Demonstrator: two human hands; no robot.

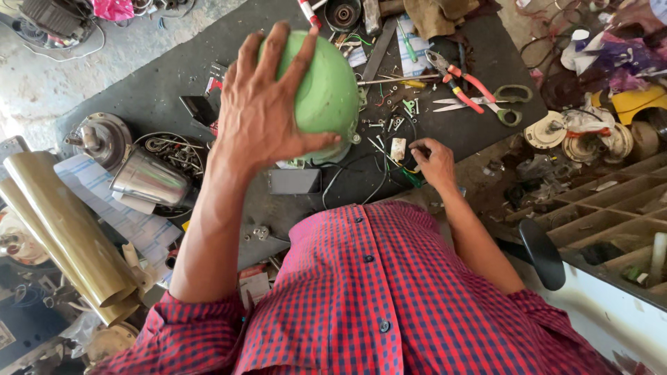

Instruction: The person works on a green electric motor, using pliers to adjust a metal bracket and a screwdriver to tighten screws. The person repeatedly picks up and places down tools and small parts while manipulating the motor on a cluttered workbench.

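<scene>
Cluttered dark tabletop point(160, 97) below: my left hand point(260, 111) clamps the green domed housing point(326, 87), lifted over loose screws point(389, 125). My right hand point(434, 163) seems closed on a small green-handled tool, partly hidden. One slip could drop the housing onto pliers point(458, 83) and wires.

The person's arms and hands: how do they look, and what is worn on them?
Both hands, the left hand and the right hand, are bare, without gloves. No ring or watch shows. The forearms are bare too. The shirt is checked in red and dark blue, with dark buttons down the front, and its sleeves are rolled up around the elbows.
</scene>
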